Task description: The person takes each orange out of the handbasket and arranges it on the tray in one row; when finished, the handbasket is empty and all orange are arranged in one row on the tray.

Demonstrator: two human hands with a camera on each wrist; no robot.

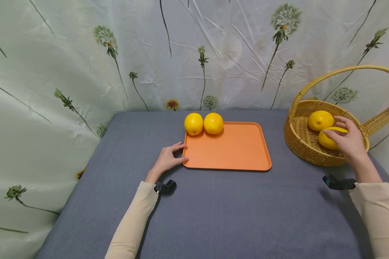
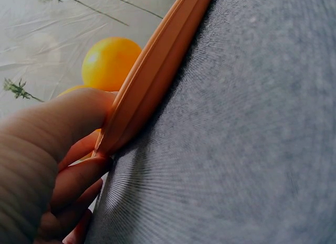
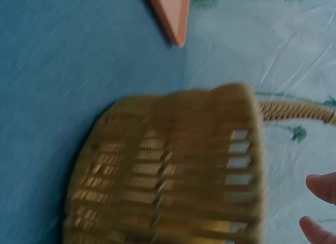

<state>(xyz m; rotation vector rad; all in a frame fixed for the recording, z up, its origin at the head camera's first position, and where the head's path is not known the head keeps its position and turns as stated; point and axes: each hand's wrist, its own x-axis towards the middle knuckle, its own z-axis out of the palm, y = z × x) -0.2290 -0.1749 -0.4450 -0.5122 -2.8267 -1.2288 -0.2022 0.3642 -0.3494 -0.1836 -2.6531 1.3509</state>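
While the left hand [image 1: 166, 158] pinches the left edge of the orange tray [image 1: 227, 147], all eyes go right, where the right hand [image 1: 351, 138] hangs over the wicker basket [image 1: 291, 140]. And what a fit it is! Under that hand sits the nearer yellow fruit [image 1: 326, 141], on the basket floor, just left of the palm, with the thumb across its top. Thumb and fingers stand apart, the right wrist view putting the tips above the rim; whether any touches the peel, I can't tell. It's roundish, with no clear long axis, so side and height look like what matters. Just behind and left lies the other basket fruit [image 1: 320, 120], close to the fingertips. The right hand is by far the nearer one. Across to the left, well apart, the tray runs lengthwise left to right, two yellow fruits [image 1: 193, 124] side by side at its far-left corner.
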